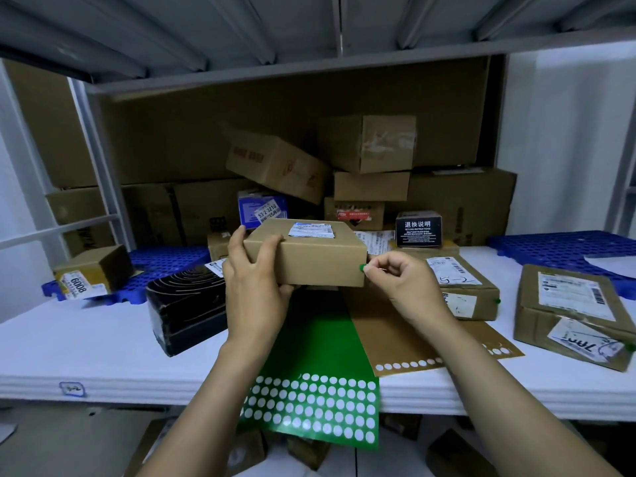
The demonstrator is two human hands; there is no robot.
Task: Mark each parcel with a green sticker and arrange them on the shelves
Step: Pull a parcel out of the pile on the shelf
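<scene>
Presently, a flat cardboard parcel (306, 256) is held above the white shelf (103, 349), gripped at its left end by the left hand (256, 280), thumb on top and fingers curled beneath. A green sticker (362, 268) is pinched in the right hand (401, 287) and pressed to the parcel's lower right front corner. Below, a green sticker sheet (320, 383) lies over the shelf edge, beside a black box (187, 308).
</scene>
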